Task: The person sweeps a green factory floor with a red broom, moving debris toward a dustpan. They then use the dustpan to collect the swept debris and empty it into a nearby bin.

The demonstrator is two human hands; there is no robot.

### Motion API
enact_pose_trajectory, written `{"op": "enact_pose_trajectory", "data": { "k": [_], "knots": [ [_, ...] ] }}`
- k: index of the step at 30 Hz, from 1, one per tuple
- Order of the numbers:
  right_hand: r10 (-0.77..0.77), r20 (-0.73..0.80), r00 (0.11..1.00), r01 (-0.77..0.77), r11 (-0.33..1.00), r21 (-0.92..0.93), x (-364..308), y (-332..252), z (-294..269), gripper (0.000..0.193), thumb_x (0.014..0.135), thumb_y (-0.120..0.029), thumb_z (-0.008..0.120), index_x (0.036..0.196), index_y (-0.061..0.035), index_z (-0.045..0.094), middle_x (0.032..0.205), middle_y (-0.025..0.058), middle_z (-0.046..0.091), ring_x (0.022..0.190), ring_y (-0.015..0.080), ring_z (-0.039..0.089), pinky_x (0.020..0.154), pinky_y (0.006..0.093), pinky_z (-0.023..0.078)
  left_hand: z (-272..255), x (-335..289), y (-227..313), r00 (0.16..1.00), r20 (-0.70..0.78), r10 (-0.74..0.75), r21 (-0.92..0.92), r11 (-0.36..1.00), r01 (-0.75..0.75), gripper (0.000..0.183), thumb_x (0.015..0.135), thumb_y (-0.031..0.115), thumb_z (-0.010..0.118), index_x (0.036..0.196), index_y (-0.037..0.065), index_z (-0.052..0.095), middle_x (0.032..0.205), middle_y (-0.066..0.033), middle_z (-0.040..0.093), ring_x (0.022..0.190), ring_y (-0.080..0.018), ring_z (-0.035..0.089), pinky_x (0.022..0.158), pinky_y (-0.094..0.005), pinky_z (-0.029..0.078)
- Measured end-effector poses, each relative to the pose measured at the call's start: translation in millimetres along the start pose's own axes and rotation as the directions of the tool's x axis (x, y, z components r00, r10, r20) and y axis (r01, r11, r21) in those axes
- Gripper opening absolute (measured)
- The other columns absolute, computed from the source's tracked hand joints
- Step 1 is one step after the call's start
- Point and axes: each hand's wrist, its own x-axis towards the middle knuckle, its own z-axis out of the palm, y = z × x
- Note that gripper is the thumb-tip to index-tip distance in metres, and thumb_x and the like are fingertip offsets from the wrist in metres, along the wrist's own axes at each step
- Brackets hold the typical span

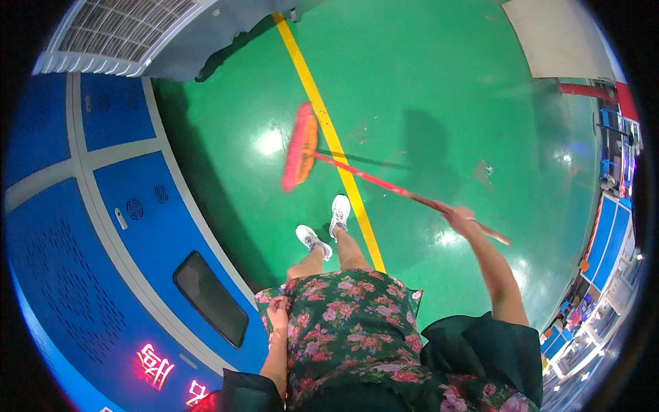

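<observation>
My right hand (461,220) is wrapped round the upper part of a broom's red handle (384,184), out to the right of my body. The handle slants across the yellow floor line to the broom head (302,147), which has an orange block and pinkish-red bristles, slightly blurred. That head is just left of the line, beyond my shoes. At the side of my floral dress (350,309), my left hand (278,310) hangs with its fingers curled in near the cloth; whether anything is in them is hidden.
Along the left stands a blue cabinet (130,206) with a dark window and red lit signs. A grey unit with a grille (123,27) is at the far left. The green floor (439,82) bears a yellow line (309,79) and small debris (486,169). Shelves and blue panels line the right.
</observation>
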Motion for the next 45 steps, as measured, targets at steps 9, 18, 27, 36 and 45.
{"op": "enact_pose_trajectory", "data": {
  "k": [9, 18, 27, 36, 45],
  "knots": [
    [0.45, 0.108, 0.887, -0.44, 0.892, -0.102, -169.1, 124.7, -12.3, 0.049, 0.094, -0.029, 0.044, 0.139, -0.0446, 0.028, 0.095, 0.0141, 0.066, 0.085, 0.0327, 0.063, 0.077, 0.0446, 0.05, 61.5, 25.0, 132.7, 0.974, 0.178, 0.138, -0.096, 0.988, -0.122, 0.008, 0.088, 0.009, 0.059, 0.082, 0.003, 0.06, 0.067, 0.0005, 0.057, 0.061, -0.0062, 0.05, 0.058, -0.0208, 0.038],
    [0.435, -0.108, 0.894, -0.39, 0.874, 0.291, -235.6, 115.7, -25.8, 0.042, 0.087, -0.031, 0.055, 0.128, -0.0353, 0.05, 0.086, 0.0156, 0.066, 0.074, 0.0375, 0.062, 0.067, 0.0469, 0.05, 93.7, 78.1, 195.4, 0.952, 0.25, 0.176, 0.091, 0.975, -0.205, 0.008, 0.086, 0.009, 0.061, 0.083, 0.002, 0.061, 0.07, -0.0006, 0.06, 0.062, -0.0071, 0.054, 0.056, -0.0216, 0.042],
    [0.168, -0.202, 0.965, -0.075, 0.914, 0.399, 71.6, -87.3, -137.1, 0.043, 0.093, -0.033, 0.047, 0.134, -0.0429, 0.037, 0.073, 0.0161, 0.062, 0.064, 0.0364, 0.061, 0.056, 0.0466, 0.047, 115.6, 137.3, 329.6, 0.95, 0.303, 0.069, 0.108, 0.988, -0.106, 0.006, 0.086, 0.011, 0.061, 0.087, 0.004, 0.061, 0.068, -0.0006, 0.06, 0.059, -0.0064, 0.053, 0.055, -0.0208, 0.041],
    [0.061, -0.242, 0.968, 0.029, 0.935, 0.352, 272.8, -190.5, -249.8, 0.039, 0.093, -0.037, 0.044, 0.132, -0.043, 0.04, 0.087, 0.0131, 0.066, 0.074, 0.0338, 0.064, 0.062, 0.0458, 0.051, 120.0, 168.6, 370.1, 0.966, 0.25, 0.066, 0.231, 0.965, -0.125, 0.008, 0.084, 0.01, 0.062, 0.086, 0.002, 0.061, 0.068, -0.0017, 0.061, 0.06, -0.0083, 0.056, 0.055, -0.0223, 0.043],
    [0.509, 0.086, 0.857, -0.485, 0.737, 0.471, 2.8, 9.6, -116.9, 0.044, 0.092, -0.035, 0.048, 0.134, -0.0416, 0.04, 0.097, 0.0137, 0.065, 0.083, 0.0348, 0.063, 0.071, 0.0448, 0.049, 132.0, 181.4, 389.3, 0.933, 0.345, 0.105, 0.325, 0.919, -0.224, 0.01, 0.083, 0.011, 0.064, 0.084, 0.001, 0.061, 0.066, -0.0024, 0.061, 0.057, -0.008, 0.056, 0.051, -0.0222, 0.043]
  ]
}}
